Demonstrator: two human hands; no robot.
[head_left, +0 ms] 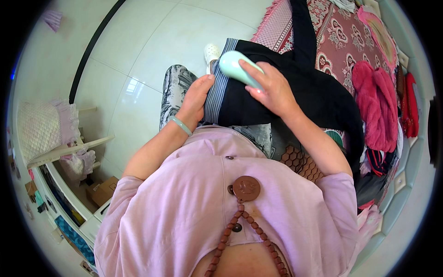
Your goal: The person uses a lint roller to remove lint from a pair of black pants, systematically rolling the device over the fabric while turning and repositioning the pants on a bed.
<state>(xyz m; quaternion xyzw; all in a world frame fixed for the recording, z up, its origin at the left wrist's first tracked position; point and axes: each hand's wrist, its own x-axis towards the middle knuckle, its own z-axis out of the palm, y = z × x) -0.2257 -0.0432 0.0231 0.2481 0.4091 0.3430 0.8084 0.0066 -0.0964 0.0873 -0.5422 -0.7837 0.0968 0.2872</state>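
Note:
Across my lap lies a black garment (247,104) with a grey-and-white striped band (218,94) along its left edge. My left hand (197,97) grips that striped band, its thumb on top and the other fingers partly hidden beneath the cloth. In my right hand (273,87) is a mint-green fabric shaver (236,68), rounded at the head, with a small reddish light glowing by my fingers. The shaver's head rests on or just above the cloth beside the striped band; its underside is hidden.
A bed with a red patterned cover (339,39) is at the far right, with a pink fluffy garment (376,106) and other clothes on it. To the left stand a chair with a quilted cover (39,127) and a cardboard box (104,190). A white shoe (212,51) shows beyond my lap.

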